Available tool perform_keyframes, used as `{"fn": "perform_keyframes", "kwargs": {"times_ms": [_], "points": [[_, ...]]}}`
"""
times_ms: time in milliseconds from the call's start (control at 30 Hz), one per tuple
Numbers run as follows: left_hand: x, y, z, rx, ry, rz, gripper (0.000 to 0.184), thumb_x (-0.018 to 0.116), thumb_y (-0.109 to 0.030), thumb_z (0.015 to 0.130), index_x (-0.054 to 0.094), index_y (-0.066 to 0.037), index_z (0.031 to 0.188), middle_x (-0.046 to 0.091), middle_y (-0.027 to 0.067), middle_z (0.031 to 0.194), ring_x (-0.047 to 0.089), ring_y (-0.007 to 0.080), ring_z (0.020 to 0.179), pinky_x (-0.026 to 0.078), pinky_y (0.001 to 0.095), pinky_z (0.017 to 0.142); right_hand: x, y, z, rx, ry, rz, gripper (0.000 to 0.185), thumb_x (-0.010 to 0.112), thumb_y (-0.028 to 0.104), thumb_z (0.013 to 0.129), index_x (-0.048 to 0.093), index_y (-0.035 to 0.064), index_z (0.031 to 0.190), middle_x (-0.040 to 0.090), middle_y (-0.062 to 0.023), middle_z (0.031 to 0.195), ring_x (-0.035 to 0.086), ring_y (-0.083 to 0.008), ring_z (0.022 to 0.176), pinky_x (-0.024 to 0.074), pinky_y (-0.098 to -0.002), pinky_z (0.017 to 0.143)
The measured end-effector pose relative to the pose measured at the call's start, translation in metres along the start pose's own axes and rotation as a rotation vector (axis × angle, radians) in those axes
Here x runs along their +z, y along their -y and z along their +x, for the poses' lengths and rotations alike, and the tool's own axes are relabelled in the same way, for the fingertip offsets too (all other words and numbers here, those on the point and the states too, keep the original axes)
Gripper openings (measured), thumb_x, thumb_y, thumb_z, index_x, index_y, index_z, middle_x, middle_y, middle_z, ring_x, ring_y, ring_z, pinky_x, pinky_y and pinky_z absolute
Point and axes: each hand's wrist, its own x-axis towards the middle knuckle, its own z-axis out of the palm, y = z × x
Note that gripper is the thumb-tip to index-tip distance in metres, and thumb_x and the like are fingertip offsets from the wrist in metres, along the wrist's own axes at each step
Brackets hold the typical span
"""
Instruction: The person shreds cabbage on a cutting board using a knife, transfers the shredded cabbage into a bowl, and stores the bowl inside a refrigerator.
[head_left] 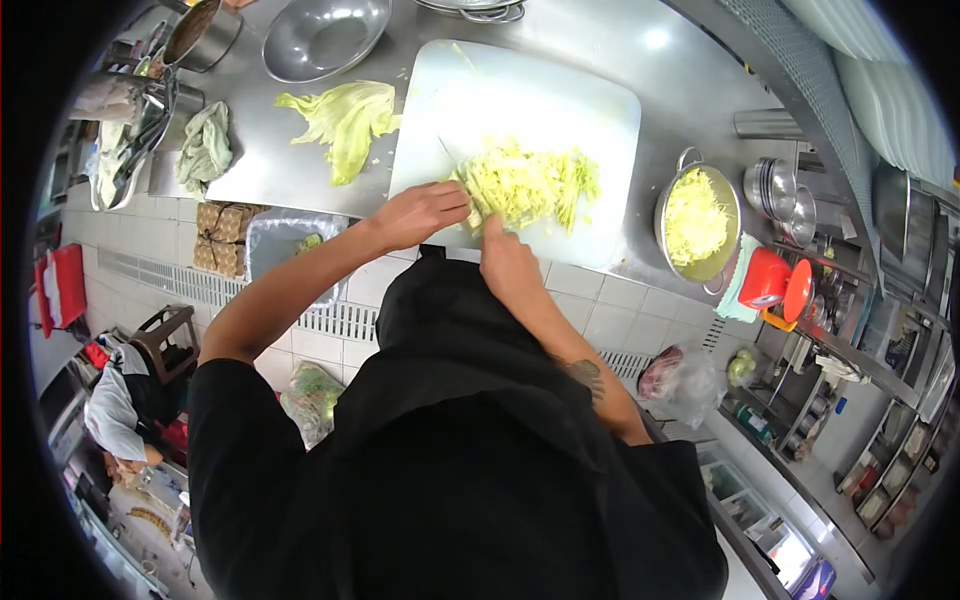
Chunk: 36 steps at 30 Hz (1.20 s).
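My right hand [512,268] is closed around a knife [449,152], index finger stretched along it; the handle is hidden in my grip. Seen nearly edge-on, the thin blade points forward and left over the white cutting board [425,85]. To the left of the blade, my left hand [432,210] has its fingers bunched on a small piece of lettuce [474,214] at the board's near edge. A heap of shredded lettuce [535,185] spreads to the blade's right. Loose lettuce leaves [350,120] lie on the steel counter left of the board.
A colander of shredded lettuce [697,220] stands right of the board, near a red scale [765,280]. A steel bowl [325,38] sits behind the leaves. A grey cloth [205,150] lies at left. Below the counter edge is a lined bin [275,245].
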Motion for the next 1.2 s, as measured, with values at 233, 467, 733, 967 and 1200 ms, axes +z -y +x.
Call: {"fn": "perform_keyframes", "kwargs": {"times_ms": [233,467,733,967,1200], "points": [[0.002,-0.004,-0.004,-0.022,-0.062,0.017,0.029,0.06,-0.006,0.078,0.065,-0.001,0.106,0.063,0.0089,0.11,0.06,0.0254,0.112,0.053,0.0357,0.094,-0.053,0.003,-0.034,0.056,0.075,0.027,0.019,0.053,0.005,0.093,0.043,-0.0021,0.107,0.063,-0.0337,0.079,0.065,-0.0525,0.071,0.054,-0.0581,0.062],[0.003,-0.002,0.0,-0.019,-0.057,0.004,0.028,0.059,-0.007,0.079,0.064,-0.001,0.105,0.063,0.0088,0.109,0.06,0.0258,0.112,0.053,0.0357,0.094,-0.044,-0.005,-0.027,0.055,0.034,0.041,0.014,0.048,0.007,0.095,0.042,-0.0023,0.102,0.062,-0.0337,0.073,0.062,-0.0546,0.071,0.0488,-0.0621,0.065],[-0.002,-0.001,-0.003,-0.022,-0.029,-0.009,0.031,0.059,-0.006,0.079,0.066,-0.001,0.108,0.064,0.0102,0.113,0.06,0.027,0.115,0.052,0.0373,0.097,-0.042,0.005,-0.012,0.046,0.061,0.016,0.017,0.05,0.008,0.093,0.043,-0.0009,0.107,0.063,-0.0352,0.08,0.063,-0.0551,0.076,0.0498,-0.0622,0.068],[0.006,-0.003,-0.002,-0.026,-0.092,0.0,0.031,0.06,-0.004,0.078,0.067,0.0,0.108,0.065,0.0107,0.112,0.061,0.0273,0.113,0.052,0.0375,0.096,0.0,-0.005,-0.005,-0.007,0.05,0.014,0.015,0.049,0.007,0.093,0.043,-0.0005,0.105,0.063,-0.0332,0.08,0.066,-0.0521,0.074,0.0547,-0.0576,0.064],[0.009,-0.001,-0.006,-0.027,-0.12,-0.026,0.031,0.061,-0.005,0.077,0.067,0.001,0.107,0.064,0.0105,0.11,0.061,0.0278,0.113,0.052,0.0376,0.096,-0.049,0.018,-0.029,0.042,0.095,0.009,0.017,0.049,0.006,0.093,0.042,-0.0011,0.107,0.063,-0.0342,0.08,0.064,-0.0542,0.074,0.0523,-0.0606,0.066]]}}
